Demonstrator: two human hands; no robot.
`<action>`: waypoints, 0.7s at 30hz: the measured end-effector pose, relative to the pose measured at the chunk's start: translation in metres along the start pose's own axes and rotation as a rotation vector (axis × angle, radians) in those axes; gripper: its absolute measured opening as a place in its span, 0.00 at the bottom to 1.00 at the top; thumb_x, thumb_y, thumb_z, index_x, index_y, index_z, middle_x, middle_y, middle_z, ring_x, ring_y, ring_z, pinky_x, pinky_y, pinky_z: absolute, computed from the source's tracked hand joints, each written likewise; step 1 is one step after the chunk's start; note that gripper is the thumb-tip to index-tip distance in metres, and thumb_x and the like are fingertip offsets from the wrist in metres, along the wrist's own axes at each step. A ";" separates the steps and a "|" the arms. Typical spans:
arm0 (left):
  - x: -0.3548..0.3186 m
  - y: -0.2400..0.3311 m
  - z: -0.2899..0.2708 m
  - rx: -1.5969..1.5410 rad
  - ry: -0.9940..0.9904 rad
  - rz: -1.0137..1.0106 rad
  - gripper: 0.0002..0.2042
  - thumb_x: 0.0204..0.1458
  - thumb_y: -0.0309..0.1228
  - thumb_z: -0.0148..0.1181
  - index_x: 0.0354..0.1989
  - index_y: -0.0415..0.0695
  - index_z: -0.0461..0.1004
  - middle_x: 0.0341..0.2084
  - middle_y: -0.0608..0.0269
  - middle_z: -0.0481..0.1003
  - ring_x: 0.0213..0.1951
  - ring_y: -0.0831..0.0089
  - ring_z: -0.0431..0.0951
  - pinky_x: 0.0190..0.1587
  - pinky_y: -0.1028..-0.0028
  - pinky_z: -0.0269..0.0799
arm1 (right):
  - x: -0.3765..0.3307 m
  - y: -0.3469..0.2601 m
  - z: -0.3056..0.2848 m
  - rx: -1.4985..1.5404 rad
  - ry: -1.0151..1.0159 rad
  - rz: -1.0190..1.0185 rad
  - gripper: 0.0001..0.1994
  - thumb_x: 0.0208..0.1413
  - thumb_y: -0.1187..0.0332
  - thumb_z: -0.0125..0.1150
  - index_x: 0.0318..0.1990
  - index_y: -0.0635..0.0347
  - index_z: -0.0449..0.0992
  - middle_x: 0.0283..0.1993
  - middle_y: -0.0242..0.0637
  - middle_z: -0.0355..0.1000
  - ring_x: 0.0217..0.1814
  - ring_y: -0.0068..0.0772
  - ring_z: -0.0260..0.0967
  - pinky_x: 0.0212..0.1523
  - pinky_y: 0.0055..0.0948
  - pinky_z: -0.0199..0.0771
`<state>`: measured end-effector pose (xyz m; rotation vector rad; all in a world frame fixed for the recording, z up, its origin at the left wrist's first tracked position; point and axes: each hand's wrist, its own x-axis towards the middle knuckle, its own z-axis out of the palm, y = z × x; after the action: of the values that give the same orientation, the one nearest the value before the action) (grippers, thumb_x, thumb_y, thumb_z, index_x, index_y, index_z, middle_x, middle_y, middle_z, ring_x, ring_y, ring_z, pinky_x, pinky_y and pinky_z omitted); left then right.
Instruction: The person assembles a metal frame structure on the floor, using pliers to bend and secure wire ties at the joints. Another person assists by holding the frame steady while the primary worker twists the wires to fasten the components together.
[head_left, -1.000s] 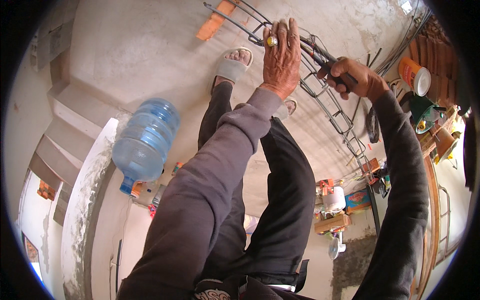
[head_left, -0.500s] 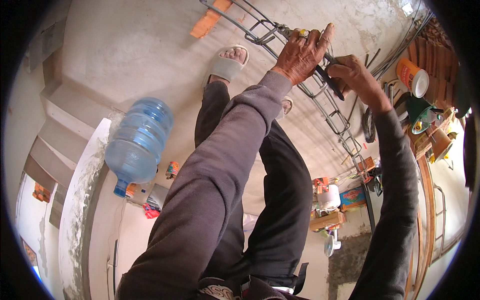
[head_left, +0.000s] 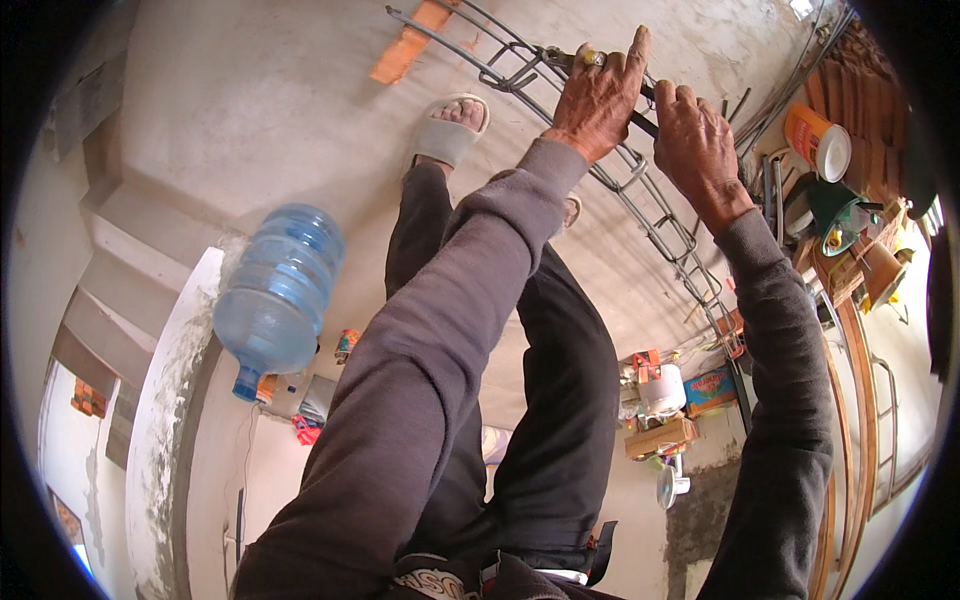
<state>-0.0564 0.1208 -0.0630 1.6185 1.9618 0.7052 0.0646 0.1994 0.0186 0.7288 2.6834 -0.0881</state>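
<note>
Seated over a concrete floor (head_left: 230, 110), dark trousers (head_left: 560, 400) filling the middle and hiding most of the ground beneath. Lying along the floor from top centre toward the right, a long cage of steel rods (head_left: 655, 215), its far end cut off behind clutter and partly covered by both hands. Tipped on its side at the left, a large blue water bottle (head_left: 280, 295). Left hand (head_left: 597, 95) resting on the cage near its top end, forefinger stretched out, other fingers curled over a small yellowish piece too hidden to identify. Right hand (head_left: 695, 145) closed just beside it, over a dark thin tool barely showing between the hands. Compared with half a second ago, closer together now, the left forefinger raised. One sandalled foot (head_left: 450, 130) beyond, the other mostly hidden.
</note>
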 end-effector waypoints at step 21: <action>-0.023 0.000 -0.005 0.190 0.004 0.120 0.43 0.39 0.29 0.73 0.67 0.43 0.59 0.41 0.56 0.72 0.55 0.57 0.70 0.69 0.41 0.44 | 0.007 0.028 -0.014 1.804 -1.014 0.542 0.21 0.61 0.58 0.48 0.40 0.74 0.75 0.27 0.40 0.73 0.23 0.30 0.72 0.20 0.30 0.74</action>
<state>-0.0564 0.0978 -0.0581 1.8611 1.9986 0.5817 0.0683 0.2292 0.0295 1.2071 0.8010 -2.0851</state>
